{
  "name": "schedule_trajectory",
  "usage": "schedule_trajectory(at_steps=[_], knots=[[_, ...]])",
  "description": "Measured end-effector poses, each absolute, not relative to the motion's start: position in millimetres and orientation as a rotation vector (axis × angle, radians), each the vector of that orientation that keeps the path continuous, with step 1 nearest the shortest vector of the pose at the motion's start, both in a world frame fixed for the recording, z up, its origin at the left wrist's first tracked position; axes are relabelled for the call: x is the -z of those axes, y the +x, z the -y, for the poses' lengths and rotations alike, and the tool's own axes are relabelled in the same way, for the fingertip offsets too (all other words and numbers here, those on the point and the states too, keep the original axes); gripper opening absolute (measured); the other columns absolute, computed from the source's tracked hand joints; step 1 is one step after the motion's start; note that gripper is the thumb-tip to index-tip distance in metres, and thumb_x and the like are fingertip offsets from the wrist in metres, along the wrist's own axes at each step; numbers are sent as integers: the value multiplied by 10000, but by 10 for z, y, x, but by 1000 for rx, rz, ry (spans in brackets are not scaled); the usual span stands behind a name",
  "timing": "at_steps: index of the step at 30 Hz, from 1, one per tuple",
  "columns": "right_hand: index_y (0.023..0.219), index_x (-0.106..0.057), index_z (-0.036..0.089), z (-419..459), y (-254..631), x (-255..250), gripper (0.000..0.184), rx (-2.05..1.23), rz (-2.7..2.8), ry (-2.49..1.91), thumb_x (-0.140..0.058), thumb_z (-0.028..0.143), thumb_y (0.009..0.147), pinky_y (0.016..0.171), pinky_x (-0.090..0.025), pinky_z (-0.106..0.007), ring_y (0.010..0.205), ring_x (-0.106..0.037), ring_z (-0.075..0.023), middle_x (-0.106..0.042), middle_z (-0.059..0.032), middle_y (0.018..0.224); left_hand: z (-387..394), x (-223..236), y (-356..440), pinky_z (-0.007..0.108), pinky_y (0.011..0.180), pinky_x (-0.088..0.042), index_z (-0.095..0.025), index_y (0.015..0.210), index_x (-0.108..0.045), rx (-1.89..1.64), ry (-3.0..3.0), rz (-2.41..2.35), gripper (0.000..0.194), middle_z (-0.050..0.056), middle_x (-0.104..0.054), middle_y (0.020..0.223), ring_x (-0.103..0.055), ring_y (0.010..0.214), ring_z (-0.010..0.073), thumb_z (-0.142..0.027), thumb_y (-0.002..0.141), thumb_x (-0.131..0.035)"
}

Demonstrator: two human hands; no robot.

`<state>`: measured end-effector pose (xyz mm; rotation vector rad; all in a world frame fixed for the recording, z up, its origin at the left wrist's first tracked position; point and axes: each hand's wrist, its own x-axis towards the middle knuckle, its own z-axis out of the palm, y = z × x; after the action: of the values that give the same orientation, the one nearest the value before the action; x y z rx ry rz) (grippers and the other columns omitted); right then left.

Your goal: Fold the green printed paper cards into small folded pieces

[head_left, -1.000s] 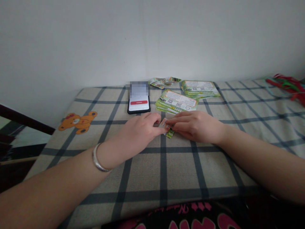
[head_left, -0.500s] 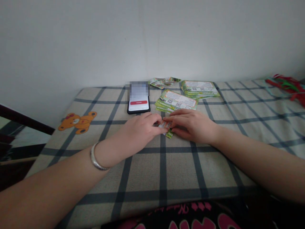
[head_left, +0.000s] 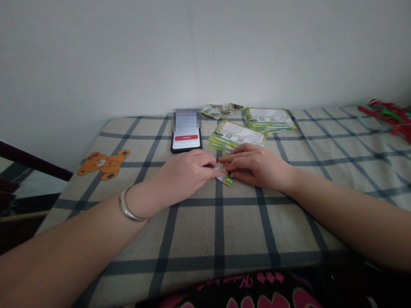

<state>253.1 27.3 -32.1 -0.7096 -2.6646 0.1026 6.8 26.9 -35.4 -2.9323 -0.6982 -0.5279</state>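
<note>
A small folded paper card, green, white and orange, lies on the checked tablecloth between my hands. My left hand, with a silver bangle on its wrist, pinches the card's left side between thumb and fingers. From the right, my right hand presses its fingertips on the card's other side. Fingers cover part of the card. Just beyond them lies a loose stack of flat green printed cards with QR codes.
A phone with a lit screen lies behind my left hand. Several folded pieces of similar paper and another card stack sit by the wall. A bear cutout is at left, a red and green bundle at far right.
Both hands stay on the folded card, with small finger shifts. My left wrist has moved slightly up and left, and a little more of the card's lower part shows.
</note>
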Motion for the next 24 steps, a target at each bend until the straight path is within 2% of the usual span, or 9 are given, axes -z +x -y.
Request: schedule_trajectory(at_steps=[5,13,19,24], knots=[[1061,-702,193,-291,2554,328,207,-147,2658,-695,-574,267,915,930,-481,-361,1054,-571,-203,-674,-44,1228,-275,292,58,347,860,-539,-157,992,-702,503,-2922,672,196,49,-704,978,-638,940,191,-179,929,-518],[1091,-695,196,-283,2560,339,223,-144,2661,-723,-574,262,915,926,-486,-352,1053,-575,-196,-679,-49,1216,-310,276,28,327,872,-527,-135,1007,-693,446,-2862,528,200,61,-713,1043,-640,970,190,-125,917,-515],[1093,-691,181,-275,2559,324,226,-106,2673,-714,-570,255,917,928,-488,-349,1052,-574,-201,-679,-49,1217,-315,243,25,349,869,-527,-159,1037,-700,355,-2890,538,226,64,-707,1079,-638,976,200,-121,911,-516],[1063,-701,188,-268,2560,305,204,-102,2692,-700,-568,243,919,937,-486,-363,1063,-579,-203,-678,-34,1223,-336,241,-33,350,896,-510,-230,1093,-689,311,-2935,551,263,46,-671,1164,-619,1025,193,-159,929,-497]])
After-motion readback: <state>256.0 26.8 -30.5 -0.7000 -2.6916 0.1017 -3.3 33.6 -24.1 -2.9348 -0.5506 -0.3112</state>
